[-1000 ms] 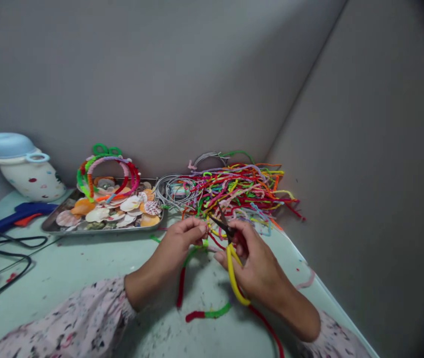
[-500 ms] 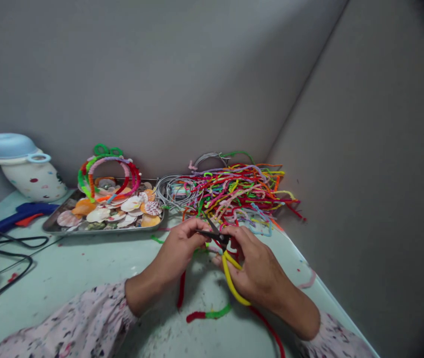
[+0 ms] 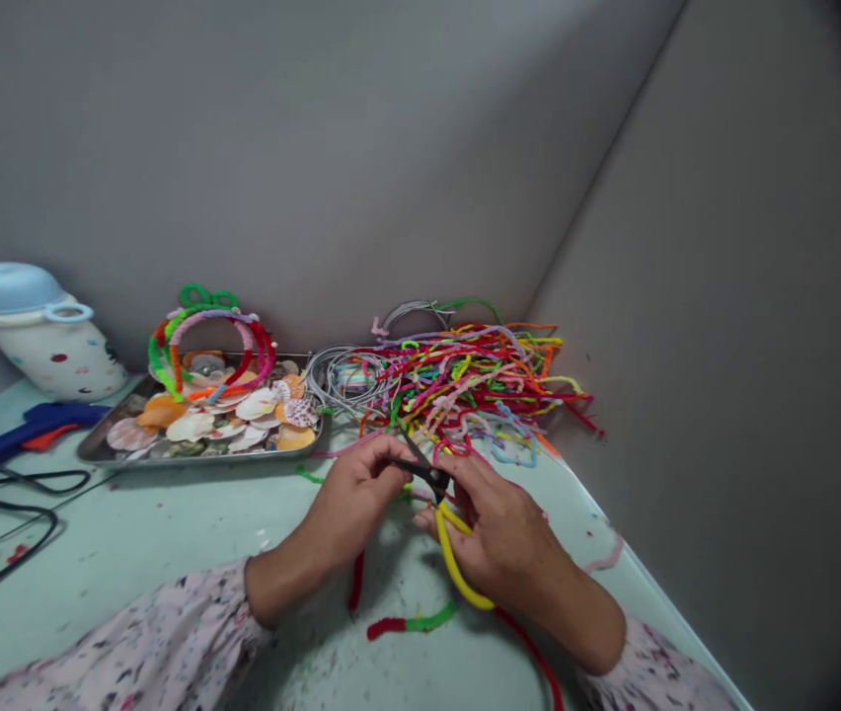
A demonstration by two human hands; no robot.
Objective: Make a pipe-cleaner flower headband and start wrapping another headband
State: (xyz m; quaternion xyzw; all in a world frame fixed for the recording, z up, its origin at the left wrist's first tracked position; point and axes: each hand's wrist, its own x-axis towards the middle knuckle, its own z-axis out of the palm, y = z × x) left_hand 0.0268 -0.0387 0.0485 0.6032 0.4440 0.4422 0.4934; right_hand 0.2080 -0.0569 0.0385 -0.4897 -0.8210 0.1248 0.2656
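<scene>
My right hand is closed around scissors with yellow handles and dark blades. The blades are parted and point up and left, towards my left fingertips. My left hand is closed in a pinch at the blades, on what looks like a fuzzy pipe cleaner, mostly hidden by the fingers. A red pipe cleaner end shows below my left hand. Another red pipe cleaner runs out beneath my right wrist. Between my forearms, a short red and green pipe cleaner piece lies on the table.
A heap of coloured pipe cleaners lies at the back, beside coiled grey wire. Left of it, a metal tray holds shells and a pipe-cleaner ring. A blue glue gun, black cord and lidded white container stand farther left.
The view has shifted slightly, so most things appear a little farther left. My right fingers have moved slightly at the scissors; the blades stay parted beside my left fingertips.
</scene>
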